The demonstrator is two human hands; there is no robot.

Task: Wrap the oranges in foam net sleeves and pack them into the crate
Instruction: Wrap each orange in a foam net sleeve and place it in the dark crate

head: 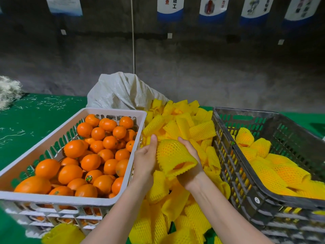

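Left hand (144, 160) and right hand (190, 156) curl fingers (183, 140) round a sleeved orange (173, 154); wall sign (170, 7) reads 返工.

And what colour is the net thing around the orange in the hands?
The foam net sleeve is bright yellow, clearest in the head view.

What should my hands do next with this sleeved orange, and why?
Probably carry it right and set it in the dark crate: the orange already sits inside the foam net sleeve that both the left hand and right hand grip, and wrapped oranges lie there.
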